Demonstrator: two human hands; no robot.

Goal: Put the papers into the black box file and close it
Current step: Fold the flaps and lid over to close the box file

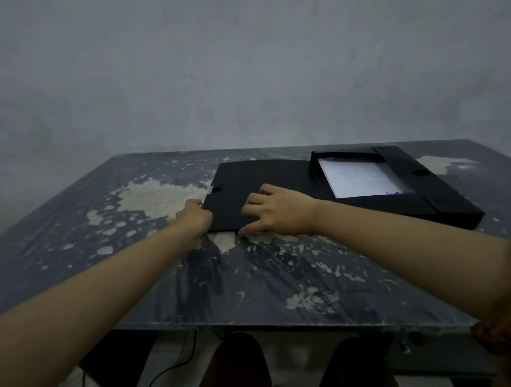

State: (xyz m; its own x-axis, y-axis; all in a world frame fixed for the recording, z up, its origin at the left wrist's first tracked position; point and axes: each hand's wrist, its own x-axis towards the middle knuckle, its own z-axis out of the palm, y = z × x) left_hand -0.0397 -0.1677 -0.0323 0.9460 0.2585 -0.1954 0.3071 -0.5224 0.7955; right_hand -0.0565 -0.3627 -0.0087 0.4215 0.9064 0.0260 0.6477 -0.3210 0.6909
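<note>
The black box file (446, 199) lies open on the table, its tray at the right and its lid (265, 174) folded out flat to the left. White papers (364, 177) lie inside the tray. My left hand (194, 218) grips the lid's near left corner, fingers curled at its edge. My right hand (276, 210) rests on the lid's near part, fingers spread, with the fingertips at the front edge.
The table (163, 273) is dark with worn pale patches and stands against a grey wall (241, 74). Its front edge is close to me. Below it I see my knees (241, 370), a black cable (169, 372) and a dark object on the floor.
</note>
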